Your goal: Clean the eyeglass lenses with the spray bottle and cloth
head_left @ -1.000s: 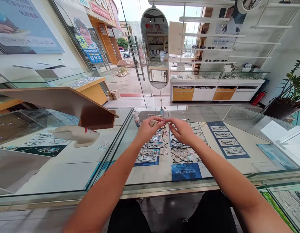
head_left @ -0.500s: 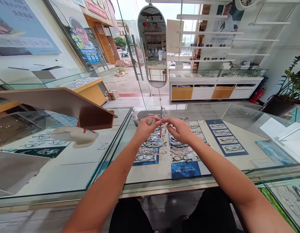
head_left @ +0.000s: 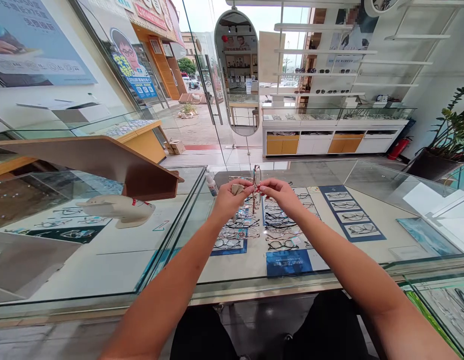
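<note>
Over the glass counter, a pair of eyeglasses (head_left: 257,174) is held on edge between my two hands, with its lens rims standing roughly upright. My left hand (head_left: 228,201) pinches the frame from the left and also has a crumpled beige cloth (head_left: 237,189) tucked in its fingers. From the other side, the fingertips of my right hand (head_left: 283,198) are closed on the frame. Which exact part each hand grips is too small to make out. Rows of eyeglasses (head_left: 282,244) lie in the display below, partly covered by my hands and forearms.
A small white bottle (head_left: 211,184) stands left of my hands. On the left, a brown angled board (head_left: 104,155) rises above a pale dolphin-shaped figure (head_left: 121,207). A blue strip with glasses (head_left: 352,212) lies to the right. An oval mirror (head_left: 237,75) stands beyond the counter.
The eyeglasses have moved slightly right and turned, so a rim shows more. My right hand's fingers have drawn in to pinch the frame. The whole view has shifted a little.
</note>
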Action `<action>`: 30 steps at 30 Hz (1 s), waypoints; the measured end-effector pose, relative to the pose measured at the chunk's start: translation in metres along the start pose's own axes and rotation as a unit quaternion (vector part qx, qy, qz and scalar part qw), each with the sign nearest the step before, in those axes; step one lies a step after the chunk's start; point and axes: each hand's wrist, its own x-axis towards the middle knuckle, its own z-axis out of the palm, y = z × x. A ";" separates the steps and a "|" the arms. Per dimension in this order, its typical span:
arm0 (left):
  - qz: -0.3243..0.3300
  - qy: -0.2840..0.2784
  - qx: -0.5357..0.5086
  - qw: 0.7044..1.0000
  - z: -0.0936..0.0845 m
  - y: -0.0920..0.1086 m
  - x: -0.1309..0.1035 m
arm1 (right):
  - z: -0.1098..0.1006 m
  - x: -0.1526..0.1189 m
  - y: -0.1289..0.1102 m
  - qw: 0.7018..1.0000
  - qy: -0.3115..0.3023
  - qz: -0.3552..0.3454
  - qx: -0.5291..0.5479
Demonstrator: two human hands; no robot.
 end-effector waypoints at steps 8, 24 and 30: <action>0.046 0.006 0.035 0.998 -0.001 -0.001 0.002 | -0.004 -0.001 -0.003 0.997 -0.017 0.046 0.065; 0.250 0.107 0.375 0.886 -0.030 0.001 0.005 | -0.014 0.002 -0.007 0.992 -0.066 0.091 0.052; 0.308 0.120 0.335 0.882 -0.021 0.008 -0.001 | -0.013 0.000 -0.015 0.993 -0.039 0.090 0.059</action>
